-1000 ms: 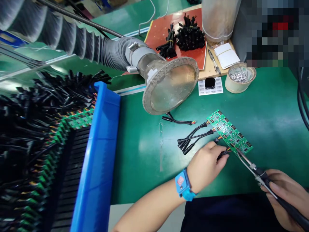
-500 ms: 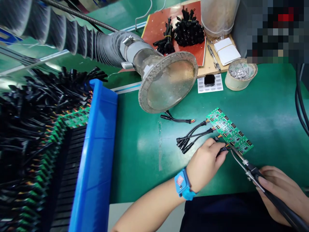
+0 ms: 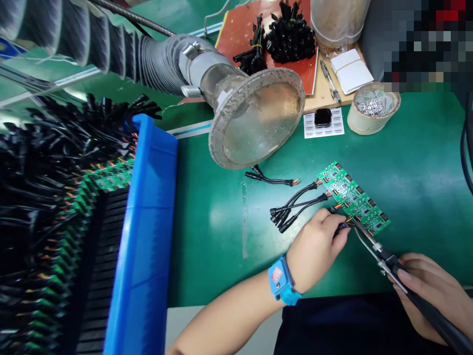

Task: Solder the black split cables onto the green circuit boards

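A green circuit board panel (image 3: 354, 197) with several small digit displays lies on the green table. Several black cables (image 3: 295, 204) run from its left edge. My left hand (image 3: 316, 241), a blue wrist strap (image 3: 283, 281) behind it, is closed on a black cable connector (image 3: 340, 228) at the board's lower left edge. My right hand (image 3: 424, 291) grips a soldering iron (image 3: 391, 266) with a thin metal feed tube alongside. The iron's tip is at the board's edge, by the wires of the held cable; whether it touches cannot be made out.
A fume extractor hood (image 3: 258, 121) hangs over the table. At left stands a blue bin (image 3: 148, 222) full of cabled boards. One loose cable (image 3: 273, 180) lies under the hood. Farther back are a cup of metal shavings (image 3: 373, 111), a pen (image 3: 330, 81) and bundled cables (image 3: 290, 37).
The view has shifted slightly. Both hands keep their grip, and the iron's tip stays at about the same spot on the board's edge.
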Motion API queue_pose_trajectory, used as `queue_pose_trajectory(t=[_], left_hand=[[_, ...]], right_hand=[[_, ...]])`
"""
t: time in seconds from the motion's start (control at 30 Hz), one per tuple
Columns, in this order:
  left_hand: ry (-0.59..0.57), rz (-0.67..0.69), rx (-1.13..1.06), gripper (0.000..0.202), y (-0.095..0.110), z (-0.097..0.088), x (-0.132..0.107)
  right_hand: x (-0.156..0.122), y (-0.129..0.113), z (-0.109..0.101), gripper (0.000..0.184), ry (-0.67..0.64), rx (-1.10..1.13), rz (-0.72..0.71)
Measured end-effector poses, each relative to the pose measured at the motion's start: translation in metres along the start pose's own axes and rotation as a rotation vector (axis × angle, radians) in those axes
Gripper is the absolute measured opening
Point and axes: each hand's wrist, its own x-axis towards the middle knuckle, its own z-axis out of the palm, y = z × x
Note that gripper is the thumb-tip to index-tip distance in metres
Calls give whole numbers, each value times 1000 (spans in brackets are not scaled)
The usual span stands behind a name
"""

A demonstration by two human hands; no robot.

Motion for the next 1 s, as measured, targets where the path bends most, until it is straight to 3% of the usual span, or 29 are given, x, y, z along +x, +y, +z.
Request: queue_pose_trajectory(t=[0.57,0.83,1.0], left_hand=[[5,-7,-4,18,1,0,1],[-14,-3,12,20,1,0,0],[-7,9,23,20,0,0,0]], right_hand=[[-2,0,0,59,12,35,-1],[-4,-2,-4,56,-18,40,13],[0,-1,-6,40,2,57,5]])
